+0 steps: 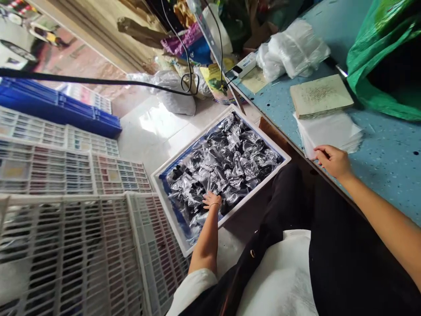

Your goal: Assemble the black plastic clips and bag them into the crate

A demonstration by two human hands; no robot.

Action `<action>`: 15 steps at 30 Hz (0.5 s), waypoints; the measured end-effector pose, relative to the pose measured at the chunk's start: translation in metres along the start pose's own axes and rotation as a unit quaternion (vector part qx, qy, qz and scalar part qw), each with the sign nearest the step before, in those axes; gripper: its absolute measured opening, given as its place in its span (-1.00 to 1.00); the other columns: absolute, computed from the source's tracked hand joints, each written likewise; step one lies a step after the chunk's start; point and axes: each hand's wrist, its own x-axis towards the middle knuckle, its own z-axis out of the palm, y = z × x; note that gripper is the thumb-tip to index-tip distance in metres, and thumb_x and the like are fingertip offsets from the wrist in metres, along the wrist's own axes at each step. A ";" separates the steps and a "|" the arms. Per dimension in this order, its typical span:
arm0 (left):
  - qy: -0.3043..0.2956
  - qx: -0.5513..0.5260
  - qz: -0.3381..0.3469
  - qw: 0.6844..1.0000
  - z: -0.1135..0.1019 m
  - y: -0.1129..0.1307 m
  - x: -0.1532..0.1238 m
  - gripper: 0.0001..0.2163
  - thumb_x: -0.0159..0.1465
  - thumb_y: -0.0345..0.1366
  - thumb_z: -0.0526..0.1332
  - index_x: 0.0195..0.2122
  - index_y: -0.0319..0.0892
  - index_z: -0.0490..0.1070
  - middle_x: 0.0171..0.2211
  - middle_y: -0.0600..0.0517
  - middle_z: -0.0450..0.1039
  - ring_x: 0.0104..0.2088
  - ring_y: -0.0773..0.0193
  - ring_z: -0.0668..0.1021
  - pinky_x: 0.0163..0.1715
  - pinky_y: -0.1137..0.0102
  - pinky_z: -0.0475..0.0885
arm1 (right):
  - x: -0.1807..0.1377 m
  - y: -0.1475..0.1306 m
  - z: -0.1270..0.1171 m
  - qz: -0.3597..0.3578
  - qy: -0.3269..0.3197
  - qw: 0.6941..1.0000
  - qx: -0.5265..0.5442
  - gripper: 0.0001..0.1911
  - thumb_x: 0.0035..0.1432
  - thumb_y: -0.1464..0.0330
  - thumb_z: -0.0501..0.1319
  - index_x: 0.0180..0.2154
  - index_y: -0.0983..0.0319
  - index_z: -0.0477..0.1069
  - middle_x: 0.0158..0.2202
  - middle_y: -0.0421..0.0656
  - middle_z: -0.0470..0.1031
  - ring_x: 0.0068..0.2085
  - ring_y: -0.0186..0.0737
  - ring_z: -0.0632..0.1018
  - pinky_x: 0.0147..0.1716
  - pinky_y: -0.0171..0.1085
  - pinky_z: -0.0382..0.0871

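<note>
My left hand (211,200) rests with fingers spread on the clear plastic packets (226,162) that fill a white crate (171,219) with a blue lining. Each packet seems to wrap something black, whose kind I cannot make out. On the right, my right hand (333,161) pinches the near corner of a stack of thin clear plastic bags (329,134) at the edge of the blue table (391,171). A thick, worn block (320,95) lies on the far part of that stack.
White slatted crates (66,245) stand along the left, with a blue crate (59,103) behind. A green plastic bag (368,83) and bundled clear bags (292,48) lie on the table. A black cable (98,80) crosses above the floor. Sacks (210,74) sit at the back.
</note>
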 end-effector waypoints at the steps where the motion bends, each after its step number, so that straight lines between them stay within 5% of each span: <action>1: 0.013 -0.004 0.017 1.000 0.000 0.013 0.002 -0.29 0.41 -0.16 0.09 0.51 -0.20 -0.19 0.47 -0.40 -0.04 0.44 -0.29 0.13 0.27 -0.20 0.24 | 0.000 0.001 0.000 -0.011 0.006 1.000 0.001 -0.78 0.27 0.34 0.18 -0.15 0.24 0.58 -0.37 -0.11 0.66 -0.46 -0.24 0.60 -0.37 -0.30 0.48; 7: 0.007 -0.017 0.133 0.991 0.023 0.074 -0.009 -0.36 0.45 0.03 -0.04 0.50 -0.02 -0.10 0.54 -0.21 -0.28 0.51 -0.22 -0.10 0.35 -0.27 0.00 | -0.003 0.003 -0.003 -0.061 0.023 0.998 0.020 -0.75 0.28 0.31 0.13 -0.17 0.21 0.57 -0.35 -0.14 0.65 -0.47 -0.27 0.59 -0.35 -0.29 0.50; 15: -0.040 -0.022 0.161 0.986 0.004 0.077 0.010 -0.37 0.42 -0.01 0.08 0.45 -0.14 0.07 0.52 -0.23 -0.14 0.48 -0.29 -0.01 0.35 -0.22 0.00 | -0.004 0.006 -0.006 -0.051 0.009 0.997 0.053 -0.72 0.28 0.24 0.12 -0.18 0.21 0.57 -0.34 -0.10 0.64 -0.45 -0.20 0.60 -0.40 -0.23 0.53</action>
